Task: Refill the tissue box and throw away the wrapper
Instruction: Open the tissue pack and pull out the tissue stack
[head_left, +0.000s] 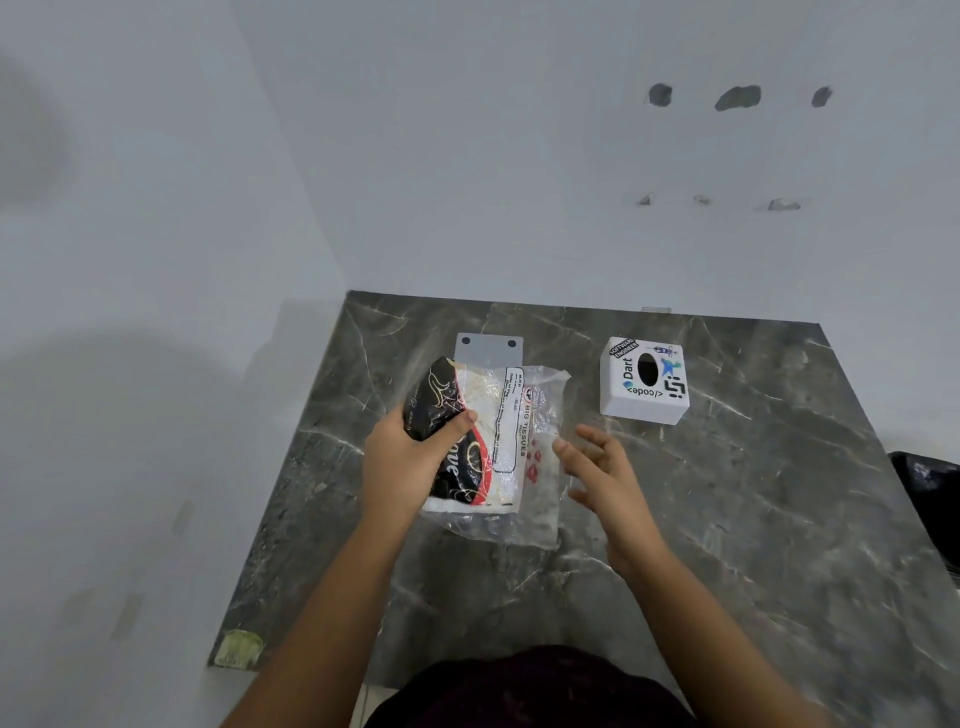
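Pale grey walls meet in a corner behind a dark grey, white-veined marble counter (727, 519). On it lies a crinkly clear plastic tissue pack with a black, red and white printed panel (488, 441), and the left hand (400, 462) holds it by its near-left edge, fingers (457, 423) clamped over the black printed part, seemingly to pin the pack steady while the other hand works on it. The right hand (602, 470) hovers just right of the pack with its fingers (592, 434) spread apart and holding nothing; it looks ready to catch the loose clear wrapper edge, which stands slack just beyond those fingertips. White tissues still fill the pack under the left thumb, so the wrapper is not yet emptied.

Beyond the right fingers, well apart from both hands, stands the white cube-shaped tissue box covered in stickers (644, 382), its oval top opening dark; nothing pokes out, so it seems empty. A flat pale grey plate with two dark holes (488, 349) lies past the pack, perhaps the box's base, left off for refilling. A black bag (930, 493) shows at the right edge, possibly the bin.
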